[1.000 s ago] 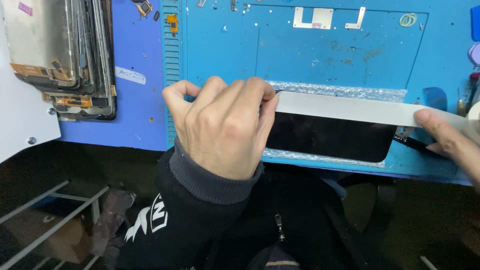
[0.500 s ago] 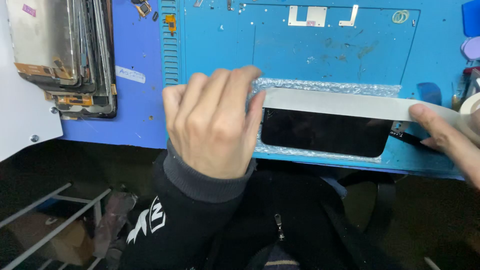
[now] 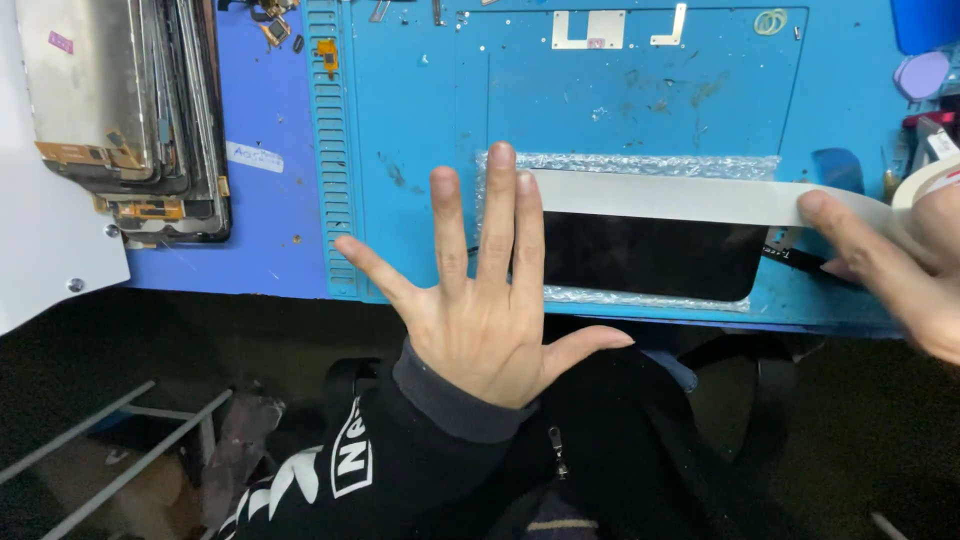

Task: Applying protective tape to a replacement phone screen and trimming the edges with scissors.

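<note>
Head view, looking down at a blue mat point(image 3: 600, 110) on the tabletop. Near lower centre of the frame, a dark phone screen point(image 3: 655, 255) lying flat on a sheet of bubble wrap point(image 3: 650, 165), long side running left to right. Across its upper edge, a strip of white tape point(image 3: 660, 198), pulled taut from left to right.

Left hand point(image 3: 480, 300) at centre frame, fully spread, palm down, fingers point(image 3: 497, 215) splayed and pointing toward the top of the frame; gripping nothing, middle and ring fingertips pressed on the left end of the tape and bubble wrap, just over the screen's left edge. Right hand point(image 3: 890, 265) at the right edge, partly cut off, closed around a tape roll point(image 3: 925, 180), with the index finger stretched along the strip's right end.

Screen glossy black, rectangular, unlit, with a slight reflection; its left end hidden under the left hand. Bubble wrap showing as a crinkled clear border above and below the glass.

At upper left, a stack of used display panels point(image 3: 130, 110) on the darker blue surface. Small metal brackets point(image 3: 590, 28) at top centre.
</note>
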